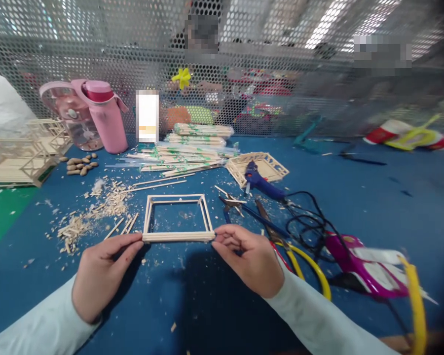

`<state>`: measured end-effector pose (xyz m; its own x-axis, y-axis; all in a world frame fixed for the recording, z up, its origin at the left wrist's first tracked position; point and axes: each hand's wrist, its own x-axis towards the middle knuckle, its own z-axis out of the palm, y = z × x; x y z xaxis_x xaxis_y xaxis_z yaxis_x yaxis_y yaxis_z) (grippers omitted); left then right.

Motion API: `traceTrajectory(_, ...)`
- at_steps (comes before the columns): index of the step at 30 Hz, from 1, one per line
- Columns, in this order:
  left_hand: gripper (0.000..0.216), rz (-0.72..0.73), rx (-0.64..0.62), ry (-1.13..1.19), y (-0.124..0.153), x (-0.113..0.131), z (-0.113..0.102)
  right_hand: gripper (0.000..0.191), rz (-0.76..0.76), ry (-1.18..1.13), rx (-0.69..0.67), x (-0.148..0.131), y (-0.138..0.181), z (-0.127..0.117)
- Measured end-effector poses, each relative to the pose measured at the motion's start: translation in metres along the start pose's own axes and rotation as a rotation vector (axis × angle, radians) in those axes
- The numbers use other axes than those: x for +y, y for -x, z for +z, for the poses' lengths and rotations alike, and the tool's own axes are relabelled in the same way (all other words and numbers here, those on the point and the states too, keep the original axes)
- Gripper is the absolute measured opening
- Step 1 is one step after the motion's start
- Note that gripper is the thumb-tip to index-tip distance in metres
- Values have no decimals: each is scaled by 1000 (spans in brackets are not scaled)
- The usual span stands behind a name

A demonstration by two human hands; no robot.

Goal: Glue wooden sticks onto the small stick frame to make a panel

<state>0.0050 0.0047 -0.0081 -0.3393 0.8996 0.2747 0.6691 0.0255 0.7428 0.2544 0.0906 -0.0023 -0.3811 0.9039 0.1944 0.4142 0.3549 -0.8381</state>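
A rectangular frame of thin wooden sticks [178, 236] is in front of me, its near side built from several sticks laid side by side. My left hand [105, 271] pinches its near left corner between thumb and fingers. At the near right corner, my right hand [249, 256] closes its thumb and fingertips on the end of the same side. Loose short sticks [128, 224] lie just beyond my left hand. Past my right hand rest pliers with blue handles [259, 214] and scissors with yellow handles [320, 268].
A blue glue gun [264, 185] leans on a stick tray [276, 165]; its black cord runs right. Wood scraps [96, 212], peanuts [81, 165], wrapped stick bundles [192, 155], a pink bottle [111, 123] and stick models [13, 167] stand around. A perforated metal screen [133, 59] closes the back.
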Motion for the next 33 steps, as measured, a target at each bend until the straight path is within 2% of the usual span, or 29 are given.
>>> traceTrajectory(8, 22, 36, -8, -30, 0, 1, 0, 6, -33, 86, 19, 1, 0, -2)
traceTrajectory(15, 22, 42, -11, -44, -1, -1, 0, 7, -128, 179, 67, -2, -3, -2)
traceTrajectory(19, 25, -9, -30, -20, -2, -2, 0, 7, -155, 166, 99, -4, -4, -1)
traceTrajectory(21, 28, -78, -53, 10, -2, -1, 0, 5, -103, 114, 95, -3, -5, 0)
traceTrajectory(25, 31, -225, -119, 157, -2, -2, 2, 8, 145, -102, 21, -1, -5, 1)
traceTrajectory(27, 30, -234, -100, 254, -1, -3, 1, 12, 235, -224, -21, 1, -6, 2)
traceTrajectory(28, 29, -202, -60, 266, 0, -4, 0, 14, 252, -264, -35, 1, -6, 2)
traceTrajectory(30, 23, -43, 57, 156, 1, -4, -3, 17, 225, -268, -21, 1, -5, 1)
traceTrajectory(33, 15, 360, 153, -200, 1, 1, -5, 12, -22, -47, 89, 1, -3, 1)
